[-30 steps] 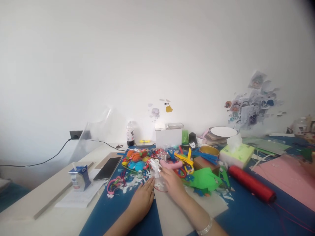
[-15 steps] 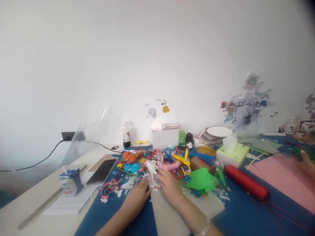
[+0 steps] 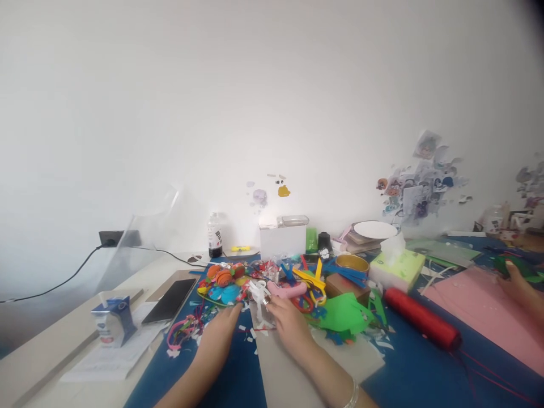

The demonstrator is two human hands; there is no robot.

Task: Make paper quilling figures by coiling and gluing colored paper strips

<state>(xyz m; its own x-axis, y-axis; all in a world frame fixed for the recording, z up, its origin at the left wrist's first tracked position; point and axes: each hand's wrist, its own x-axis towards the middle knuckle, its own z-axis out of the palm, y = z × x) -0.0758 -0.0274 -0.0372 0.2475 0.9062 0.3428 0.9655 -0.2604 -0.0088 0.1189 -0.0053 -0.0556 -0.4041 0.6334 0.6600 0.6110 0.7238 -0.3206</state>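
My right hand [image 3: 287,323] rests on a grey card sheet [image 3: 297,368] on the blue mat, its fingers pinched on a small white paper cutout [image 3: 258,293] at the near edge of a heap of coloured craft scraps [image 3: 238,280]. My left hand [image 3: 219,328] lies beside it on the mat, palm down, fingers stretched toward the white paper bits [image 3: 250,334]. A pink piece [image 3: 289,290] and yellow scissors [image 3: 312,279] lie just beyond my right hand. A green paper shape [image 3: 340,314] lies to its right.
A red thread spool [image 3: 420,317], a tissue box [image 3: 397,266] and a gold tin [image 3: 352,262] sit to the right. Another person's hand [image 3: 521,286] is on the pink sheet [image 3: 480,306]. At left are a phone [image 3: 170,300], a milk carton [image 3: 111,321] and a bottle [image 3: 215,236].
The view has swung right. My left hand has slid forward toward the scraps, my right hand keeps pinching the white cutout. Another person's hand has come into view at far right.
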